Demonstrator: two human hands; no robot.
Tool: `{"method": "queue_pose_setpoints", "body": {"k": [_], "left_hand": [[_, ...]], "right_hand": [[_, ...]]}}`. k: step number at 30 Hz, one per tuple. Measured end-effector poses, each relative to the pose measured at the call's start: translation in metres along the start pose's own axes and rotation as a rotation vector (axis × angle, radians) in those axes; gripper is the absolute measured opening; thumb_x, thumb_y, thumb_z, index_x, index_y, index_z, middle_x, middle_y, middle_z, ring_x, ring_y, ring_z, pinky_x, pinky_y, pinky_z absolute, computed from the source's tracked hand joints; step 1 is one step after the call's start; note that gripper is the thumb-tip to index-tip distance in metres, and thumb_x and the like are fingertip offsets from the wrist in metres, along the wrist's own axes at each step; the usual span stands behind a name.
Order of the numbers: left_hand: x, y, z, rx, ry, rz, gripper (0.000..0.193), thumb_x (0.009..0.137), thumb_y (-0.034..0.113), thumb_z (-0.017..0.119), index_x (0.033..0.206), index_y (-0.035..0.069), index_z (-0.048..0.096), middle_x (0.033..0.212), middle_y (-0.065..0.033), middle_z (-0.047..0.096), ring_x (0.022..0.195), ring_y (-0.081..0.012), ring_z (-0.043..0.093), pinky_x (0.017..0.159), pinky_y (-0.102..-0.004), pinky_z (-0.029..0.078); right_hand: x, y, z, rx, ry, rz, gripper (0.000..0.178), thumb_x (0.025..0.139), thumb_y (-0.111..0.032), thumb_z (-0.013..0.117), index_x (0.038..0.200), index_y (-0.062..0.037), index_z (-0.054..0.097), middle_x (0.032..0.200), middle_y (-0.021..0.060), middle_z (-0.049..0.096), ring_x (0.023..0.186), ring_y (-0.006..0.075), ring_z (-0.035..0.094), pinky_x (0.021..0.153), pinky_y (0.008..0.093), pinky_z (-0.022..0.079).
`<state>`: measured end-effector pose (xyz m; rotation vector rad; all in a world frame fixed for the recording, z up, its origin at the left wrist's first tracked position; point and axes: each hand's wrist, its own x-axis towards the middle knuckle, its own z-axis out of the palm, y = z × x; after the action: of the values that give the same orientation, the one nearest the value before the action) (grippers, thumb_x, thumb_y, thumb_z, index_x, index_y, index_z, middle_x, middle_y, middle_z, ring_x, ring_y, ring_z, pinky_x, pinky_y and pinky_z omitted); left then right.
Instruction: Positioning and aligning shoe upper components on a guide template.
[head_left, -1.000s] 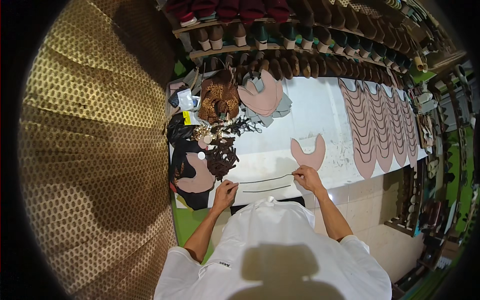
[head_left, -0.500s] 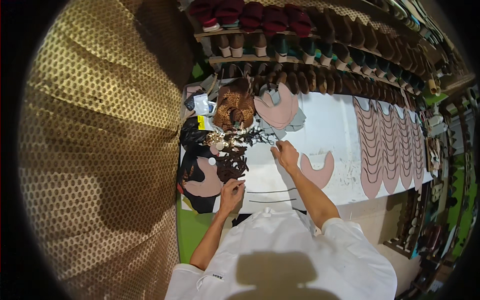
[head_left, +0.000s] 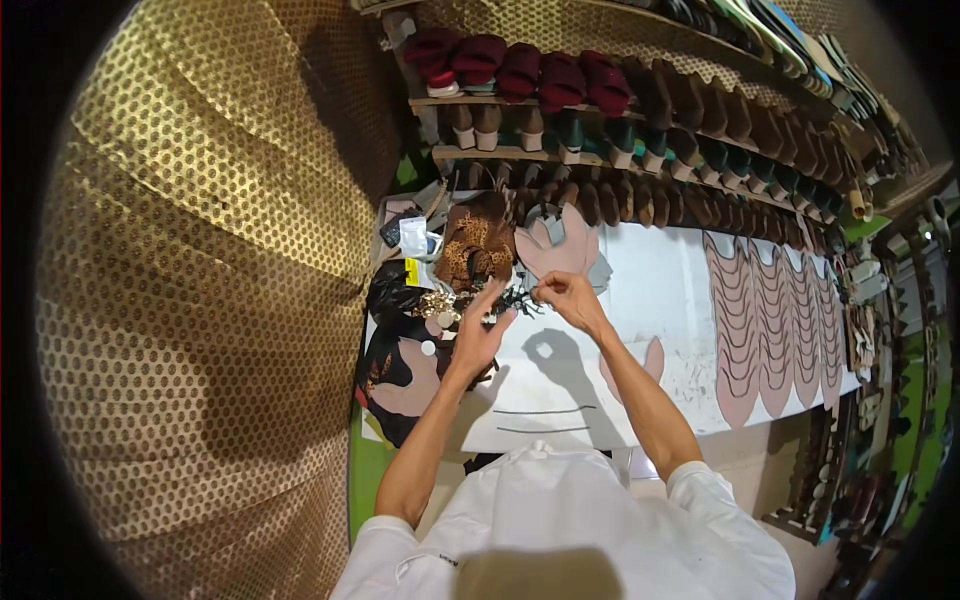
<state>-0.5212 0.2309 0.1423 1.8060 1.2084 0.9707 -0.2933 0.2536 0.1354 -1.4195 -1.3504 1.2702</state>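
Left hand (head_left: 480,338), black strips (head_left: 517,299) and right hand (head_left: 568,297) are lining up over a white worktable (head_left: 640,262).
The left is spreading its fingers beside the strips; two thin dark cords (head_left: 545,411) are lying nearer the body; the right is bringing thumb and fingertips together, its pinch unclear.

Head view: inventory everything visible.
Thin strips: uncountable, black, between hands
Cords: two, dark, table's near edge
Loose cutouts: three-plus, pink, on table
Overlapping cutouts: four rows, pink, table's right
Cut pieces: several, grey, beneath pink cutouts
Leopard-print material: uncountable, brown-black, table's far left
Plastic bag: one, black, table's left
Round disc: one, white, table's left
Slippers: five-plus, dark red, shelving
Heeled shoes: many, brown and green, shelf below
Curtain: one, patterned gold, left
Table: one, white, centre
Shirt: one, white, bottom
Left hand: one, bare, by strips
Right hand: one, bare, by strips
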Motion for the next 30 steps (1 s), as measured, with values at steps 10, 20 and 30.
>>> {"method": "queue_pose_setpoints", "body": {"k": [10, 20, 30], "left_hand": [[0.009, 0.005, 0.041, -0.373, -0.553, -0.366, 0.051, 0.097, 0.025, 0.076, 0.139, -0.003, 0.064, 0.102, -0.0039, 0.073, 0.084, -0.0107, 0.065, 0.077, -0.0256, 0.054], [-0.101, -0.100, 0.064, 0.143, -0.351, -0.097, 0.020, 0.083, 0.012, 0.077, 0.100, 0.004, 0.081, 0.094, -0.0113, 0.076, 0.088, -0.0325, 0.070, 0.080, -0.0429, 0.055], [-0.112, -0.083, 0.057, 0.280, -0.182, 0.001, 0.016, 0.088, 0.013, 0.075, 0.102, 0.010, 0.080, 0.112, -0.0091, 0.070, 0.111, -0.0291, 0.062, 0.097, -0.0446, 0.043]], "right_hand": [[-0.047, 0.034, -0.029, -0.034, -0.220, 0.071, 0.026, 0.090, -0.018, 0.078, 0.108, 0.0014, 0.080, 0.087, 0.0098, 0.079, 0.076, 0.0133, 0.071, 0.070, 0.0296, 0.057], [-0.115, 0.118, 0.039, -0.400, -0.144, -0.020, 0.018, 0.089, -0.020, 0.075, 0.101, -0.0081, 0.080, 0.094, 0.0122, 0.077, 0.084, 0.0326, 0.072, 0.077, 0.0418, 0.057], [-0.052, 0.107, 0.050, -0.578, 0.018, -0.122, 0.017, 0.090, -0.021, 0.073, 0.099, -0.0098, 0.081, 0.102, 0.0143, 0.072, 0.097, 0.0366, 0.069, 0.085, 0.0471, 0.056]]}}
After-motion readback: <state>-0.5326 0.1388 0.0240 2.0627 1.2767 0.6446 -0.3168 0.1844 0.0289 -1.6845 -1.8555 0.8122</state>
